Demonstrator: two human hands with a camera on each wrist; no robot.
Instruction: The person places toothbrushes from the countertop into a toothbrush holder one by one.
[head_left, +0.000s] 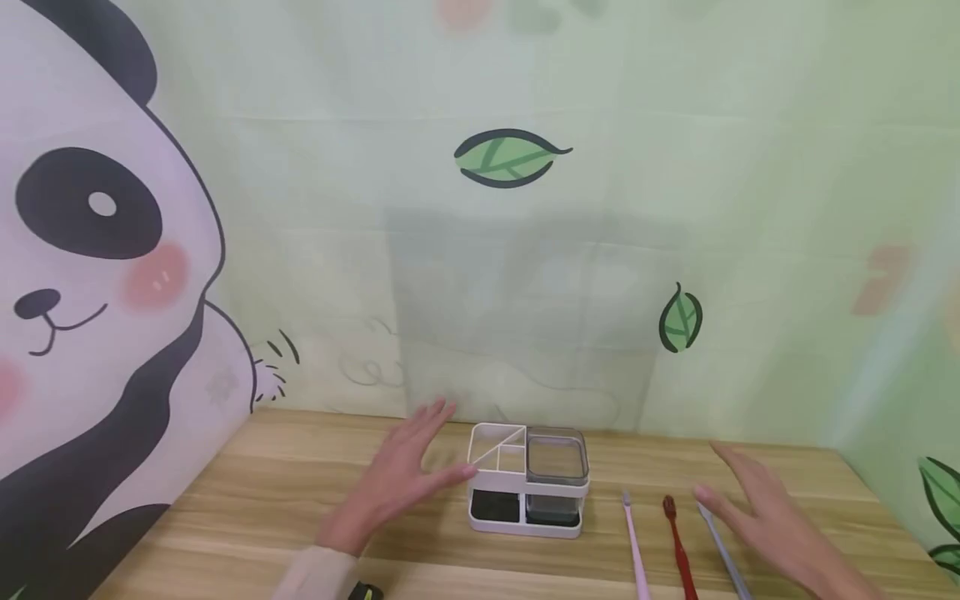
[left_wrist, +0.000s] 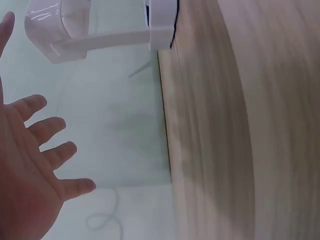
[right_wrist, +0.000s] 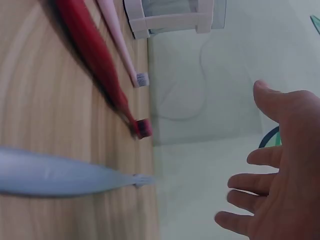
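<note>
A white toothbrush holder with a divided left half and a clear cup in its right half stands upright on the table. My left hand is beside its left side, fingers spread, thumb tip right at the holder's edge in the head view; the left wrist view shows the palm with nothing in it. Right of the holder lie a pink toothbrush, a red toothbrush and a blue toothbrush. Over the blue one hovers my right hand, fingers extended and holding nothing.
The wooden table ends at the back against a green curtain printed with a panda and leaves. A small black object shows by the left sleeve at the bottom edge.
</note>
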